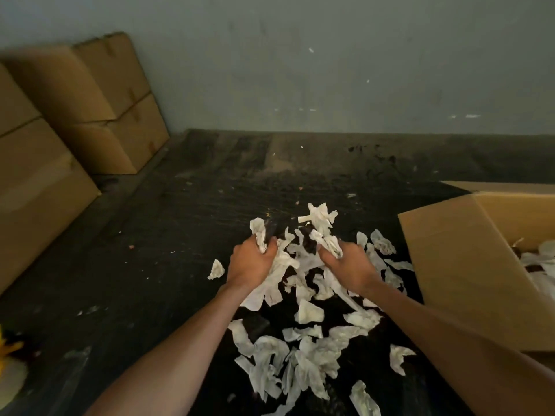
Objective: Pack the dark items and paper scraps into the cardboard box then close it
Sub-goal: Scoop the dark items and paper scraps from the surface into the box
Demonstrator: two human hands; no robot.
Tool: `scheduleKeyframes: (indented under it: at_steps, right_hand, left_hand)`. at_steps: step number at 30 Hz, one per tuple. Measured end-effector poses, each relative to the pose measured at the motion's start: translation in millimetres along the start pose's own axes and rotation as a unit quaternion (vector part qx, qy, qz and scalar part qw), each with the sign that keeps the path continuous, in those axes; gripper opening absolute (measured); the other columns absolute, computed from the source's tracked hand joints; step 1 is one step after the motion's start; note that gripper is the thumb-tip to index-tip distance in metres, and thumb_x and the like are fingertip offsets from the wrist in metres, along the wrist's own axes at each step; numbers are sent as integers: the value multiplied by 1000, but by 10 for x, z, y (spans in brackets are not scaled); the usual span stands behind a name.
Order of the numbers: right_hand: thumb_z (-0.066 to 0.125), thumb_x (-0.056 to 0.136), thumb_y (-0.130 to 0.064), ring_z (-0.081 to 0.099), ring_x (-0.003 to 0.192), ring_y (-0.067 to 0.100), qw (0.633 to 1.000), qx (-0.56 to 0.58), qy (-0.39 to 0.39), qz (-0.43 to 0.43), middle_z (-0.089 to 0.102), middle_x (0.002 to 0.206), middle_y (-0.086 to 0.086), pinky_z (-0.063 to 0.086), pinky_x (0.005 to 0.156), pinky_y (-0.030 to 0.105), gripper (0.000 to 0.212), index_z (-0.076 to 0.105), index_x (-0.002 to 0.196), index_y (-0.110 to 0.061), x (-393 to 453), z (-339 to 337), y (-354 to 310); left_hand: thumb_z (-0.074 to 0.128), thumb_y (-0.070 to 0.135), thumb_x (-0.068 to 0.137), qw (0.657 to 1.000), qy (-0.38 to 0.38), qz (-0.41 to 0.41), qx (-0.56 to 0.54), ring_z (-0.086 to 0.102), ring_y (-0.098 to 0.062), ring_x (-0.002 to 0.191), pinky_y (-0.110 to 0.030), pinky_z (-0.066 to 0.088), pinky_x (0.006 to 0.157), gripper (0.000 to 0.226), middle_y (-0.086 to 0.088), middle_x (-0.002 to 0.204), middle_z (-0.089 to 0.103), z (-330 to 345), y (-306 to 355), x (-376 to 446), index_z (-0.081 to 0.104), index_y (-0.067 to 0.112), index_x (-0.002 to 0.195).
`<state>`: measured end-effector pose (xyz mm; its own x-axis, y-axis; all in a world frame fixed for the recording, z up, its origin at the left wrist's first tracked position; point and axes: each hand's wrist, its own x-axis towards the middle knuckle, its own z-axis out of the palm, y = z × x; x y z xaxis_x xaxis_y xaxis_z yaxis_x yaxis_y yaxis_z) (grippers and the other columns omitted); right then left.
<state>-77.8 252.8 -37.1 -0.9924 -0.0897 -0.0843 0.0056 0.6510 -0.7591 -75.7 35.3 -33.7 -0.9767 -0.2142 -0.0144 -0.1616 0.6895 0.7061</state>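
Grey wall [330, 61] across the back, dark floor [150, 265] below it; the floor is scuffed and flecked with small debris.

Closed cardboard boxes [90, 109] stacked against the wall at left: four faces countable, two stacks of two, the nearer stack cut off by the frame edge.

One open cardboard box [456, 280] at right, sitting on the floor, flaps up and outward. White paper and something dark show inside at its right edge; contents otherwise out of view.

Paper scraps [303, 361], white and crumpled, strewn on the floor in a loose pile between the two forearms and just left of the open box. Too many and too overlapped for an exact count; well over twenty. One scrap lies apart to the left of the left hand.

Dark items [309, 244]: black shapes among the scraps at the far end of the pile. Count not readable against the dark floor.

Left hand [252, 262]: fingers curled, gripping a wad of scraps.

Right hand [348, 265]: fingers curled, gripping another bunch of scraps, more paper trailing under the wrist.

Yellow object [9, 346] at the lower left edge, blurred, not identifiable.
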Motion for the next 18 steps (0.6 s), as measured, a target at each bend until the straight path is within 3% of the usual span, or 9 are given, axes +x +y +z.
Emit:
scheduleKeyframes:
  at_steps: [2, 7, 10, 13, 18]
  right_hand:
    - [52, 95, -48, 53, 49, 6, 1000, -11, -1, -10, 61, 63, -4, 41, 45, 22, 29, 61, 80, -25, -70, -151, -138]
    - [51, 95, -50, 58, 58, 13, 999, -29, 18, -22, 66, 73, 3, 46, 51, 29, 33, 62, 87, -21, -304, -482, -374]
    - [51, 94, -52, 60, 62, 16, 998, -42, 43, -36, 66, 74, 4, 49, 54, 32, 34, 62, 85, -22, -524, -676, -462]
    - [51, 96, -47, 61, 61, 19, 995, -58, 65, -46, 66, 71, 4, 48, 55, 31, 35, 61, 79, -18, -801, -849, -515]
    - [51, 98, -43, 56, 55, 16, 992, -71, 96, -48, 61, 64, 2, 43, 47, 27, 37, 57, 73, -16, -1180, -1182, -533]
  left_hand:
    - [49, 54, 92, 1000, 22, 9, -12, 58, -29, 100, -30, 39, 78, 37, -3, 94, 69, -105, 88, -64, 66, 22, 97]
    - [47, 56, 91, 997, 58, 35, -31, 57, -30, 103, -31, 39, 79, 41, -5, 102, 69, -389, 300, -385, 67, 23, 103]
    - [47, 55, 92, 995, 77, 53, -36, 57, -25, 94, -32, 41, 78, 35, -1, 96, 69, -552, 400, -674, 65, 26, 97]
    - [43, 63, 86, 993, 90, 60, -49, 64, -21, 85, -38, 52, 80, 40, 7, 83, 68, -661, 452, -930, 63, 29, 88]
    - [42, 65, 84, 990, 104, 82, -48, 65, -22, 82, -39, 53, 78, 44, 5, 82, 68, -710, 675, -1253, 64, 27, 92]
